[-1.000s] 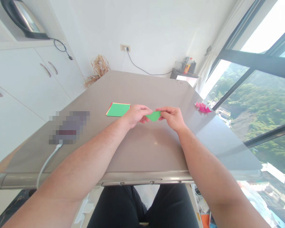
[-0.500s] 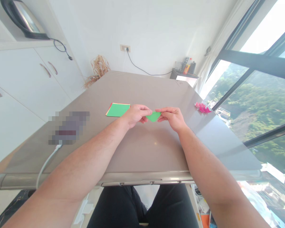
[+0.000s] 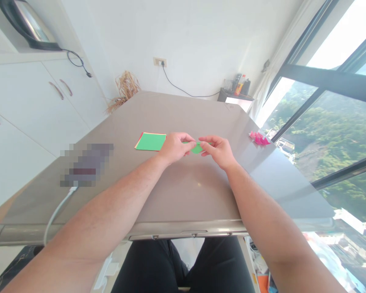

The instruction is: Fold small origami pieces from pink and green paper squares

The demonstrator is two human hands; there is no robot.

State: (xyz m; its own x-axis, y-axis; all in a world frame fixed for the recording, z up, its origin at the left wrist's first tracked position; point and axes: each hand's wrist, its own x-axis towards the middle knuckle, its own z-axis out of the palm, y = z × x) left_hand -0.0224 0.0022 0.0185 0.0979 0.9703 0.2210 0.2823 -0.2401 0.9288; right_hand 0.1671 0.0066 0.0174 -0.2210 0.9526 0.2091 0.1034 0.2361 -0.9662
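Observation:
Between my two hands is a small folded piece of green paper [image 3: 197,149], near the middle of the table. My left hand [image 3: 177,146] pinches its left side, with thumb and fingers closed. On the other side my right hand [image 3: 218,150] grips the paper, its thumb lying over the near face. The fingers cover much of the paper, so its exact fold is hidden. Just left of my left hand lies a stack of square paper [image 3: 151,142], green on top with red and cream edges showing beneath.
Pink folded paper pieces [image 3: 259,138] sit near the table's right edge by the window. At the left, a blurred-out dark object [image 3: 87,165] has a white cable [image 3: 56,213] running off the front edge. The grey table [image 3: 186,195] extends toward the wall.
My right thumb has come over the front of the green paper, and less of the paper shows. Both hands are slightly closer together. The stack and pink pieces stay put.

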